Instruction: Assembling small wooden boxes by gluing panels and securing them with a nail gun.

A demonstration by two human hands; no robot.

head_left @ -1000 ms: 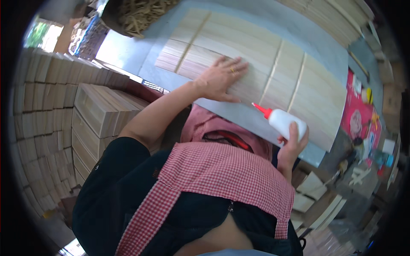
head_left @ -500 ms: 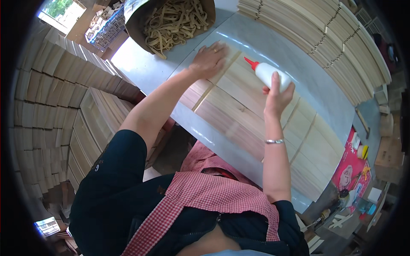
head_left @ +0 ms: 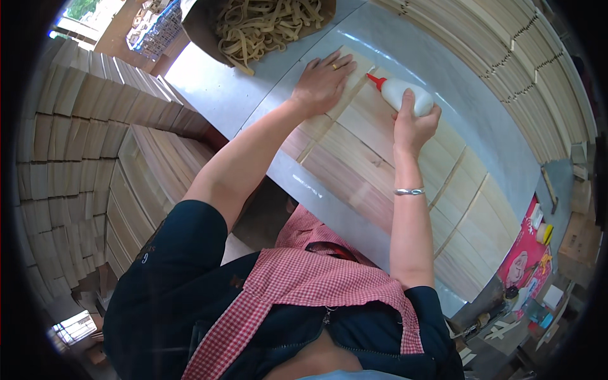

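A pale wooden panel (head_left: pixel 362 156), made of boards with narrow crosswise strips or grooves, lies on the grey tabletop (head_left: pixel 297 183). My left hand (head_left: pixel 324 83) rests on its far left end, fingers stretched out and a ring on one of them. In my right hand (head_left: pixel 415 126) is a white squeeze bottle (head_left: pixel 405 96) with a red nozzle, tilted so that the nozzle points left. The red tip is at the far end of a crosswise strip (head_left: pixel 347 95) near my left hand; whether it touches the wood I cannot tell.
An open sack (head_left: pixel 201 39) of tan looped bands (head_left: pixel 269 28) stands at the back left of the table. Stacked thin boards (head_left: pixel 506 44) line the far right. High wood stacks (head_left: pixel 69 142) fill the left. A pink mat (head_left: pixel 520 256) with small items lies right.
My left hand, blurred before, now lies still on the panel. The bottle's red tip has come down to the strip. The whole view has shifted slightly.
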